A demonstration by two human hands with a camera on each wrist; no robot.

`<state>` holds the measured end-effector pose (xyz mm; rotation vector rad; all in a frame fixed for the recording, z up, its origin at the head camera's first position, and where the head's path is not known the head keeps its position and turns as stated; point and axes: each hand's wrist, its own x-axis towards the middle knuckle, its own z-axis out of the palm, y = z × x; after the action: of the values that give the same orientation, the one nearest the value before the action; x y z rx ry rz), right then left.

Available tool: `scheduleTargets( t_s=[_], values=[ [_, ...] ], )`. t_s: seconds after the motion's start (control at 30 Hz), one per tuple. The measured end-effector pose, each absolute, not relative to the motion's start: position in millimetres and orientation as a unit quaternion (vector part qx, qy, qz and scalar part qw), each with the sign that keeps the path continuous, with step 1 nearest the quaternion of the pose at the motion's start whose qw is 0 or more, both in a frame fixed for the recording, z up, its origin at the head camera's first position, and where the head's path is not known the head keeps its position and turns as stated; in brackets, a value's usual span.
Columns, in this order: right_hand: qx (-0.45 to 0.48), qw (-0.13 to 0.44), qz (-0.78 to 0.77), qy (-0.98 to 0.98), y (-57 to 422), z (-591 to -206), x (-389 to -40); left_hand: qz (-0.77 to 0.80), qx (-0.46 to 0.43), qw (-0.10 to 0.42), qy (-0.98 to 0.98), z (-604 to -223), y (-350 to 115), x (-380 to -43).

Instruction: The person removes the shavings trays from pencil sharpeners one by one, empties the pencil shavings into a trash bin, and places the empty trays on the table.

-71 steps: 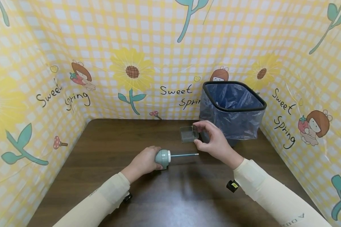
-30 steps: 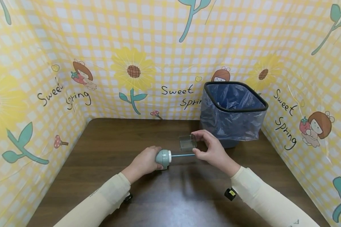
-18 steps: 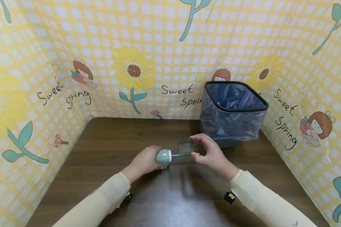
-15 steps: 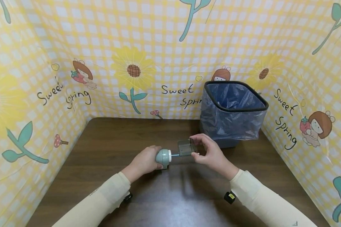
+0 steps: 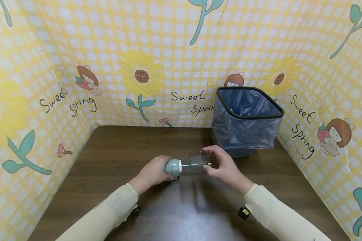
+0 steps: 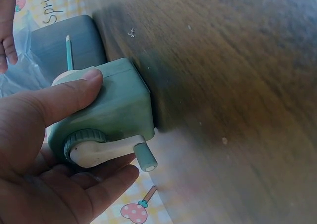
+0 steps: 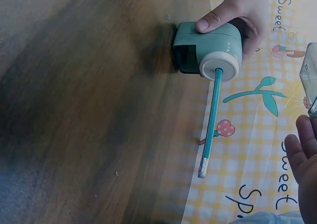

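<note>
A green crank pencil sharpener (image 5: 172, 169) lies on the table, gripped by my left hand (image 5: 152, 171). Its white crank (image 6: 106, 152) shows in the left wrist view, below my thumb. A teal pencil (image 7: 213, 117) sticks out of the white front ring, eraser end outward. In the right wrist view a dark drawer opening (image 7: 187, 59) shows in the sharpener's side. Thumb and fingers of my right hand (image 5: 227, 169) pinch a clear smoky shavings drawer (image 5: 196, 161). From the head, the drawer overlaps the pencil's middle; whether they touch I cannot tell.
Behind my right hand stands a blue bin (image 5: 244, 134) with a black rim and a clear plastic liner. Small specks (image 6: 131, 33) dot the brown wooden table (image 5: 123, 144). A yellow checked cloth (image 5: 181, 67) walls the back and sides.
My right hand has brought the shavings drawer down and toward me, from above the pencil to overlapping it in the head view. The left hand and sharpener have stayed put.
</note>
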<state>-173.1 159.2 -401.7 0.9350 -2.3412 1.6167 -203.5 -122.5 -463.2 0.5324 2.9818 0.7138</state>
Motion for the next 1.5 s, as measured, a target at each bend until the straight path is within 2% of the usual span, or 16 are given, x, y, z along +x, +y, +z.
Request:
scheduleTargets(
  t_s=[0.73,1.5],
  values=[
    [0.329,0.085,0.535,-0.774,156.0,-412.7,-163.7,0.234,0.168,0.013,0.958,-464.3,-122.1,-202.6],
    [0.328,0.06,0.515,-0.79,156.9,-424.6,-160.2,0.23,0.172,0.012,0.958,-463.8,-122.0,-202.8]
  ],
)
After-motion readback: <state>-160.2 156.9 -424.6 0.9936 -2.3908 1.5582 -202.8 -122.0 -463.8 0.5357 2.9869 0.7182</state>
